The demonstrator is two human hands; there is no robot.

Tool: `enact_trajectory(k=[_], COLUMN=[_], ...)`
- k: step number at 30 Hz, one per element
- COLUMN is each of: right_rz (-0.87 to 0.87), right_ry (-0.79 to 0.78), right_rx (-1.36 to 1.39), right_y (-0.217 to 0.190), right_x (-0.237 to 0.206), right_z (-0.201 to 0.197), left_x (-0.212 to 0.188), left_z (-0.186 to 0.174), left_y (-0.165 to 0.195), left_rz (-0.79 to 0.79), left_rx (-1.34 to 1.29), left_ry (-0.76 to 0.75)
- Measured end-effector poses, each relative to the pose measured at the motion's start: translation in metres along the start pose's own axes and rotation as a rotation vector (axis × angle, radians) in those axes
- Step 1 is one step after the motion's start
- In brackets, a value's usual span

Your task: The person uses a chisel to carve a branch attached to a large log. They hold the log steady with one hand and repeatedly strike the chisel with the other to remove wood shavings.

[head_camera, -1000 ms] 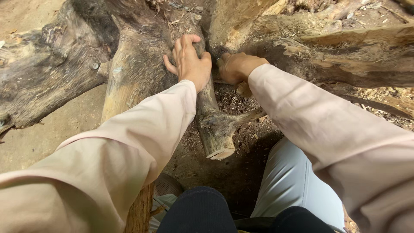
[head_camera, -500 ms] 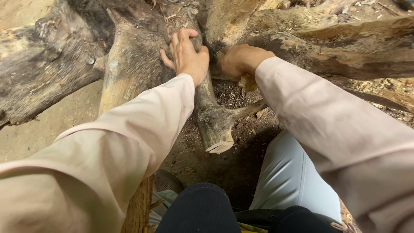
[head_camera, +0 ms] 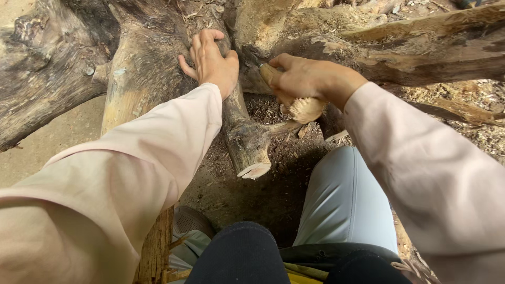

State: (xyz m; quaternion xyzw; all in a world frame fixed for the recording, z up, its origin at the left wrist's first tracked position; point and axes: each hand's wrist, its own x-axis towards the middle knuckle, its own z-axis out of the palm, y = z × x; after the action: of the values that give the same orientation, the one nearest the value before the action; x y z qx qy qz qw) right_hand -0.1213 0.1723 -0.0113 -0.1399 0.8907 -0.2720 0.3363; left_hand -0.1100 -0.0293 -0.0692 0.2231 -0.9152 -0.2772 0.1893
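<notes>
— Where are the hands?

— Both are up on a big weathered tree stump (head_camera: 131,68), among its roots. The left hand (head_camera: 210,60) lies flat on a thick root (head_camera: 239,126), fingers (head_camera: 202,39) spread upward over the bark, gripping nothing, just pressed against the wood.

— And the right?

— The right hand (head_camera: 305,79) is closed around a wooden tool handle (head_camera: 307,109). The frayed, splintered butt of the handle sticks out below the palm; the other end pokes out past the thumb toward the stump. What kind of head the tool has I cannot tell, it is hidden against the wood.

— How do the two sit to each other?

— Close, side by side, not touching. The handle lies just right of the root that the left hand rests on, and that root runs down between the hands to a cut end (head_camera: 255,169).

— What is below?

— Dark soil with wood chips (head_camera: 273,113), the person's light grey trouser leg (head_camera: 344,200), and a shoe (head_camera: 192,221) at the foot of the stump.
</notes>
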Motion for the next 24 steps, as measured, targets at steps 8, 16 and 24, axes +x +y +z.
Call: enact_trajectory(k=[8,16,24], right_rz=[-0.151,-0.033,-0.153], right_ry=[0.054,0.006,0.043], right_rx=[-0.193,0.0,-0.183], right_y=[-0.026,-0.021,-0.026], right_x=[0.001,-0.018,0.076], right_z=[0.007,-0.003,0.04], left_x=[0.001,-0.002,0.001], left_z=[0.002,0.004,0.003], left_y=[-0.002,-0.004,-0.001], left_rz=[-0.026,0.026,-0.007], left_rx=[0.005,0.0,0.005], left_ry=[-0.008,0.047,0.053])
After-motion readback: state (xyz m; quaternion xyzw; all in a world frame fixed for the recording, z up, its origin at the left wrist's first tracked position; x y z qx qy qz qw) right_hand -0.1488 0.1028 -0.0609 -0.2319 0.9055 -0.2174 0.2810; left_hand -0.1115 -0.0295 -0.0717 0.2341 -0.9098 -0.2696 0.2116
